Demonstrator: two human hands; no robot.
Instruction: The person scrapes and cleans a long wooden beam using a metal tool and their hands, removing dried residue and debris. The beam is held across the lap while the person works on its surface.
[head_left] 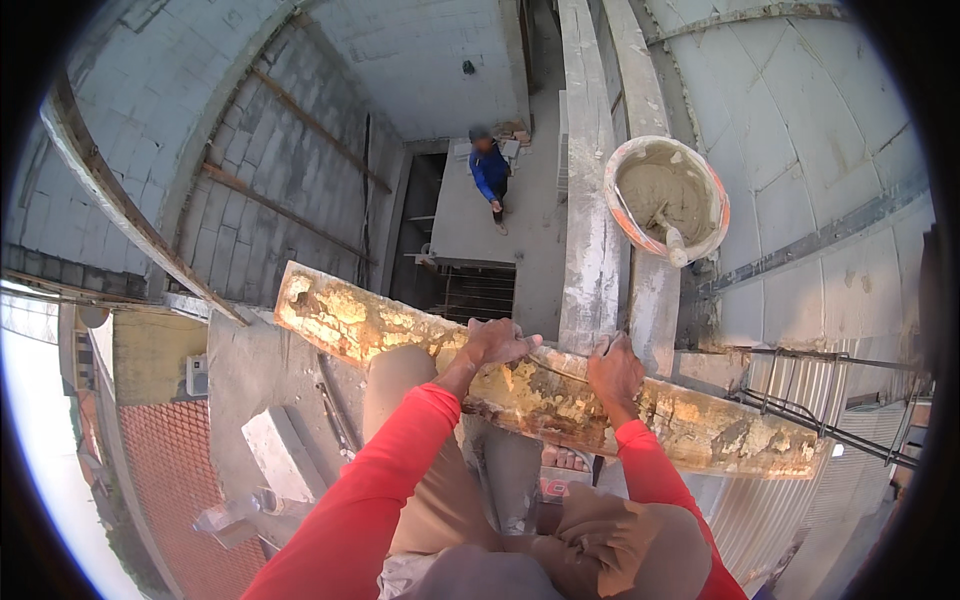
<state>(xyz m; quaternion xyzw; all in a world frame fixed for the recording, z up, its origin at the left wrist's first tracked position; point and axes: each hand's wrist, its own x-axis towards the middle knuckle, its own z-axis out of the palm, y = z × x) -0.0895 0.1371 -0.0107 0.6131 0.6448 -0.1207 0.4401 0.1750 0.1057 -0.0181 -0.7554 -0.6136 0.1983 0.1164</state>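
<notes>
A long, weathered yellowish board [335, 320] with flaking patches lies crosswise in front of me, over my knees and the near ends of two concrete-stained planks [590, 260]. My left hand [495, 345] is closed on the board's far edge near its middle. A little to the right, my right hand [615, 375] grips the same edge, beside where the planks meet it. On the planks at the upper right stands a round bucket [665, 185] of grey mortar, with a pale tool handle [675, 240] resting in it.
Below, a person in blue [488, 170] stands on a grey floor [460, 230] beside dark openings [470, 290]. A pale block [280, 450] and loose rods [335, 395] lie at lower left. Steel rebar [850, 440] juts out at right. Block walls [420, 70] surround the drop.
</notes>
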